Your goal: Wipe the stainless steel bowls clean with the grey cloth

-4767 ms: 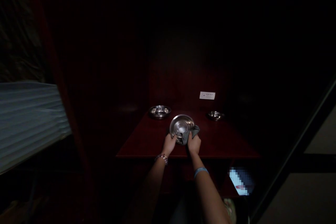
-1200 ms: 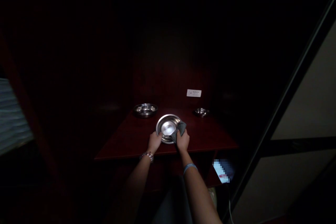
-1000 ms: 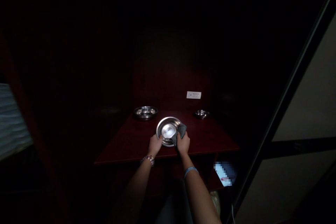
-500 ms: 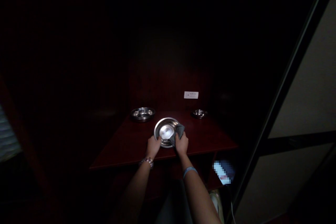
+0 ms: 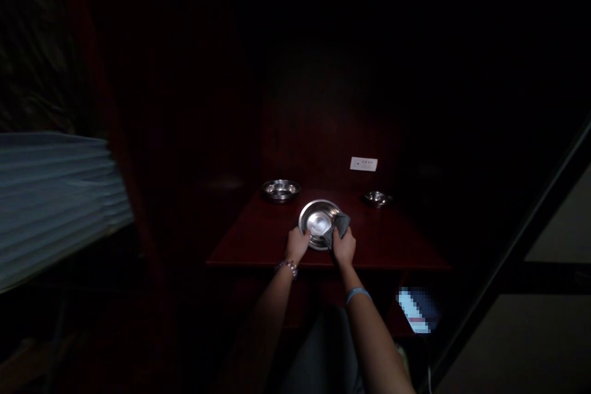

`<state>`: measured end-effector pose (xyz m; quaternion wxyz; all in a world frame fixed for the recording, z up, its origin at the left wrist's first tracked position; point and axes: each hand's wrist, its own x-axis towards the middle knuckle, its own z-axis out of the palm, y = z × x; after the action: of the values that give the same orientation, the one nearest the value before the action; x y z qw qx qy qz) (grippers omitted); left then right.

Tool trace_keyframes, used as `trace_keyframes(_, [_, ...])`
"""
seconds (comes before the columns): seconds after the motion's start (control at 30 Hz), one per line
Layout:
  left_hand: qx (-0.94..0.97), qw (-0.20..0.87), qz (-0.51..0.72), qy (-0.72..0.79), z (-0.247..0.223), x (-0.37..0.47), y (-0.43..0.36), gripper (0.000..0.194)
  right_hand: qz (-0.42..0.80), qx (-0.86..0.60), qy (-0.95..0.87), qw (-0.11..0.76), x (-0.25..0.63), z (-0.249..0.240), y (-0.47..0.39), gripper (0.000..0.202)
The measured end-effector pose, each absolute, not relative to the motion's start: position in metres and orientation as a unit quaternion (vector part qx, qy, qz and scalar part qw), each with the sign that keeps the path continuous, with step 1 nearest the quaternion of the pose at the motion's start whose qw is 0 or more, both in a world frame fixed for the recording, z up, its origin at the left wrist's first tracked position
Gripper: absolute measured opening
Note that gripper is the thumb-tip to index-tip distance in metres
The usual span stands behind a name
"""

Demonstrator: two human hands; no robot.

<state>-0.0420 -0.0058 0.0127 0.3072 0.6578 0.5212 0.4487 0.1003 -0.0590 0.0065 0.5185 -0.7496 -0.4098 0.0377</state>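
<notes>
Watching the head feed here, and to me this looks like the middle of a wipe-down. The left hand (image 5: 297, 246) has its fingers closed on the near-left rim of a metal bowl (image 5: 318, 223), thumb over the edge. The right hand (image 5: 344, 248) has its fingers bunched around a grey cloth (image 5: 341, 223) pressed to the bowl's right side. The bowl is tilted with its inside facing me, over the front half of a dark red desk (image 5: 249, 246); can't tell if its underside touches down.

If the wiping goes on, I reckon the left grip has to stay firm and turn the bowl a bit, so the cloth can get at the rest of the rim. Slick metal, so I'd worry about it slipping if the right side pushes too hard.

Around it: a wide bowl (image 5: 281, 189) sits at the back left and a little bowl (image 5: 377, 198) at the back right, both apart from the one in hand. White socket plate (image 5: 364, 164) on the wall behind, pale ridged stack (image 5: 55, 191) off left, and a pixelated bright patch (image 5: 414, 311) below the desk's right end.

Biggest nuisance for me is the gloom, plus the cloth and hand covering the bowl's lower right, so no idea how clean that bit is.
</notes>
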Motion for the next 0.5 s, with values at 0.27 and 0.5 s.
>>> trace_keyframes(0.27, [0.664, 0.311, 0.461, 0.5, 0.0102, -0.0421, -0.0068, 0.021, 0.036, -0.756, -0.415, 0.505, 0.1043, -0.0015, -0.0548, 0.035])
trace_keyframes(0.5, [0.666, 0.311, 0.448, 0.51, 0.0116, -0.0443, -0.0055, 0.02, 0.041, -0.751, -0.411, 0.516, 0.1012, 0.0008, -0.0534, 0.035])
